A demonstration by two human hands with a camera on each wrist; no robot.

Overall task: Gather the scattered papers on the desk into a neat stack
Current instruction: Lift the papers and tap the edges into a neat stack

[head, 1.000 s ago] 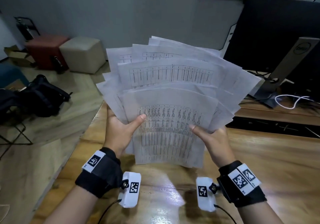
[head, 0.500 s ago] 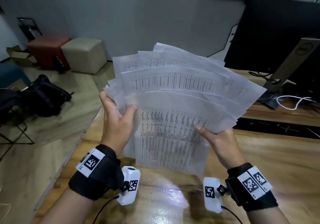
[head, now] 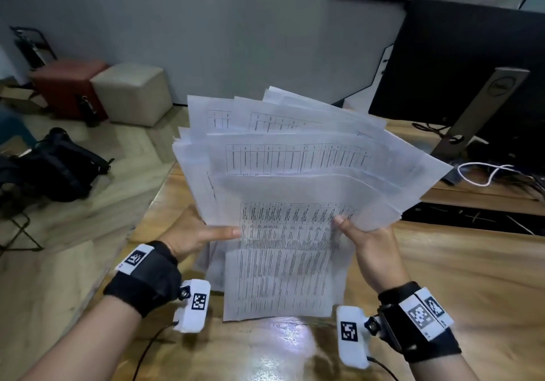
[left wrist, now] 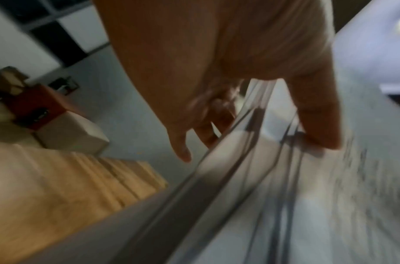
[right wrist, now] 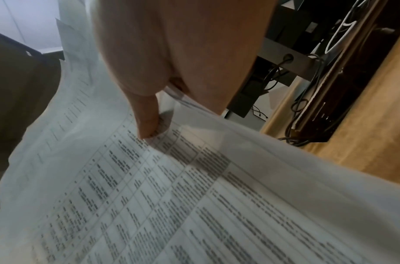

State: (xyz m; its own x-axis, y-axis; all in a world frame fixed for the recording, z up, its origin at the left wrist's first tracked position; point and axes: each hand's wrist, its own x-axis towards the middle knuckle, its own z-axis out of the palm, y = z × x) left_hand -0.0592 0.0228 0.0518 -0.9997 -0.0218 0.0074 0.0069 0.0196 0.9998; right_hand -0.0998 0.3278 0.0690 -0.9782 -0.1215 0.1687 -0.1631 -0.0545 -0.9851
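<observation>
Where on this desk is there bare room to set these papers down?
Bare wood lies on the desk right of the right hand, in front of the dark gap, and beneath the papers between both wrists. Left of the left hand the edge is close. It is crowded behind, around the monitor stand and white cable.

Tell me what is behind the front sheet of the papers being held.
Behind the front sheet more printed sheets fan out up and to the right. The left hand and right hand pinch the bundle, thumbs in front. The fingers behind and the sheet count are hidden.
</observation>
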